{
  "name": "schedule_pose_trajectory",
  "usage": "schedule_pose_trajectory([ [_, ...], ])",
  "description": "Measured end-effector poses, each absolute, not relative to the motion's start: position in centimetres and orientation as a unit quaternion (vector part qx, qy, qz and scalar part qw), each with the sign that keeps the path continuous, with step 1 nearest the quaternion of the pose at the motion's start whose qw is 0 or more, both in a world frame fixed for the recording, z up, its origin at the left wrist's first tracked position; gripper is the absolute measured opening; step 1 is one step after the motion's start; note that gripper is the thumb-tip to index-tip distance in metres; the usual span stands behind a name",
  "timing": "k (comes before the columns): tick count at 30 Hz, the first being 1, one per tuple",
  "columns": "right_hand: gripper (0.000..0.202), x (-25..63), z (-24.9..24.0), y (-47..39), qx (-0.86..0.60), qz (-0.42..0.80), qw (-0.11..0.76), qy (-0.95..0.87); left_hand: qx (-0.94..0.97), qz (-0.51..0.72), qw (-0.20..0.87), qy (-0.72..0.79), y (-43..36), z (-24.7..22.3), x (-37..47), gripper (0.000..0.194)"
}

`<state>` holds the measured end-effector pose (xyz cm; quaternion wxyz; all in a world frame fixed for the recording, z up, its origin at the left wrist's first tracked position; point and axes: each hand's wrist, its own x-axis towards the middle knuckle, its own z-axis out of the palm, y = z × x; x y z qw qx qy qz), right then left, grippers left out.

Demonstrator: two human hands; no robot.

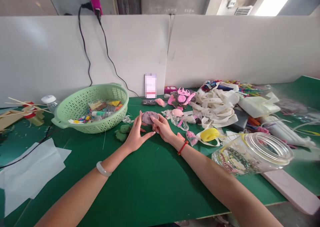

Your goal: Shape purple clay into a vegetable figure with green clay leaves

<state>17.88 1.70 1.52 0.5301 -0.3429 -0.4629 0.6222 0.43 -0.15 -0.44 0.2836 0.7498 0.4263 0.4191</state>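
A soft grey-purple lump of modelling clay point(149, 117) is held just above the green table, between my two hands. My right hand point(163, 127) pinches it from the right, thumb on its face and fingers beneath. On the other side my left hand point(135, 135) has its fingers stretched out beside the lump, the thumb spread wide towards my right fingers. Whether the left fingertips press on the clay is hard to tell. Just left of that hand lies a dark green clay lump point(122, 133). A pink and grey clay figure point(182, 98) stands behind the hands to the right.
A green basket point(60, 115) of small items stands left. Against the white partition point(120, 46) leans a phone point(150, 86). To the right are piled white strips point(220, 106), a yellow tape roll point(209, 134) and a clear jar point(250, 153). White paper sheets point(35, 170) lie at left.
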Motion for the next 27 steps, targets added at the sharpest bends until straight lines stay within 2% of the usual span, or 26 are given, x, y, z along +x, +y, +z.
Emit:
schedule_pose_trajectory([
  [4,0.058,17.9,1.4,1.5,-0.346,0.624,0.510,-0.481,0.756,0.393,0.300,0.430,-0.6,-0.6,0.6,0.117],
  [21,0.057,17.6,1.4,1.3,-0.363,0.609,0.521,-0.476,0.767,0.337,0.315,0.447,-1.2,-0.4,0.6,0.116],
  [27,0.059,17.7,1.3,1.3,-0.361,0.611,0.508,-0.487,0.778,0.323,0.309,0.441,-1.3,-0.3,0.5,0.122],
])
